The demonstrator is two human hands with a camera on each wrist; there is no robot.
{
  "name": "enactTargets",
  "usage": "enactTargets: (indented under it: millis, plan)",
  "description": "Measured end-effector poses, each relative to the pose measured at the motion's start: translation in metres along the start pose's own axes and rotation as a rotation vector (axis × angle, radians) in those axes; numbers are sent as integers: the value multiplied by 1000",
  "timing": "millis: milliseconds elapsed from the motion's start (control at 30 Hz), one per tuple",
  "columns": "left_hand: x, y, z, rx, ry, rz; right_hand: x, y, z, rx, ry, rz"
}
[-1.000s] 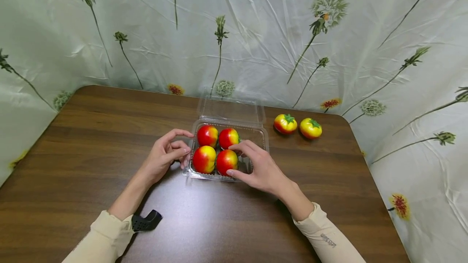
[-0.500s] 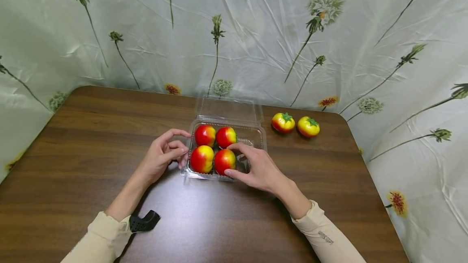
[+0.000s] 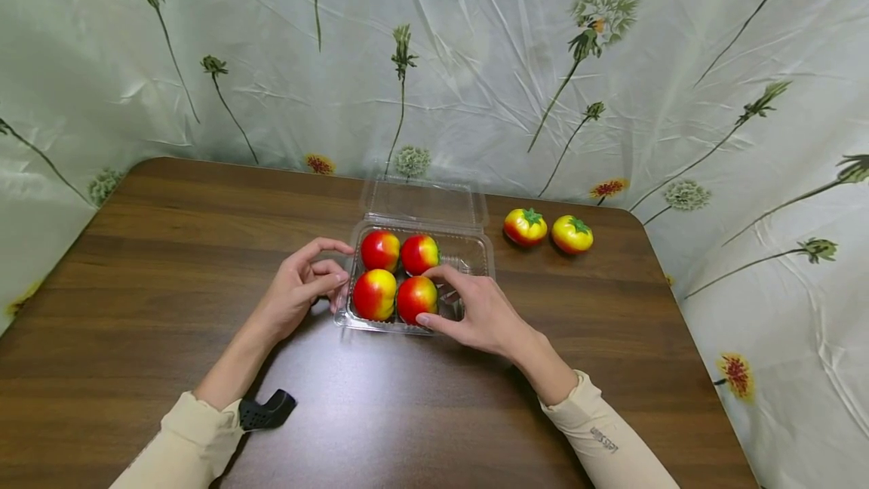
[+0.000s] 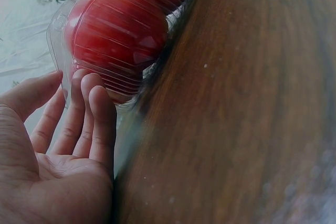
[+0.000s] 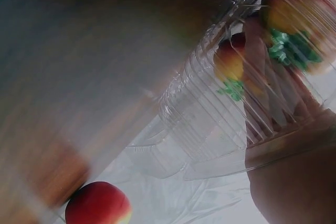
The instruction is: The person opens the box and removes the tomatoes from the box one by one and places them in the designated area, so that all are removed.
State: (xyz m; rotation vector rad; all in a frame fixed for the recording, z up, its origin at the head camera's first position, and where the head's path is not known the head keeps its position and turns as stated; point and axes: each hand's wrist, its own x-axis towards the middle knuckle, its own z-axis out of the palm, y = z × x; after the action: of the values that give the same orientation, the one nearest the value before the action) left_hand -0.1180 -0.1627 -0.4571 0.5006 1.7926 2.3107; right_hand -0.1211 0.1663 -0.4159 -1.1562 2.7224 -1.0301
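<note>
A clear plastic clamshell container (image 3: pixel 485 247) lies on the table with its lid (image 3: pixel 428 202) folded back. Two rows of glossy red-and-yellow tomatoes fill its left and middle: back left (image 3: pixel 380 250), back right (image 3: pixel 417 253), front left (image 3: pixel 373 295), front right (image 3: pixel 416 299). My left hand (image 3: pixel 295 287) pinches the container's left rim; in the left wrist view its fingers (image 4: pixel 102 108) rest by the ribbed wall. Reaching in from the right, my right hand (image 3: pixel 492 315) grips the front right tomato between thumb and fingers. The right wrist view shows those fingers through the plastic, near green calyxes (image 5: pixel 294 51).
Two more tomatoes, one redder (image 3: pixel 525 228) and one yellower (image 3: pixel 572 235), sit on the wooden table (image 3: pixel 170 285) right of the container. A flower-printed curtain (image 3: pixel 271 59) hangs behind the table's back edge. A black wrist device (image 3: pixel 267 410) is on the left sleeve.
</note>
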Motion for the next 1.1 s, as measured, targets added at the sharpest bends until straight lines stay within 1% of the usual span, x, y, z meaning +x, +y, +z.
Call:
enactTargets:
  millis: [167, 400, 767, 1100]
  plan:
    - [0, 0, 0, -9, -4, 1, 0, 0, 0, 31, 13, -5]
    - [0, 1, 0, -12, -3, 1, 0, 0, 0, 36, 22, -3]
    - [0, 1, 1, -20, -10, 3, 0, 1, 0, 54, 52, -38]
    - [0, 2, 0, -12, -7, 4, 1, 3, -1, 118, 65, -62]
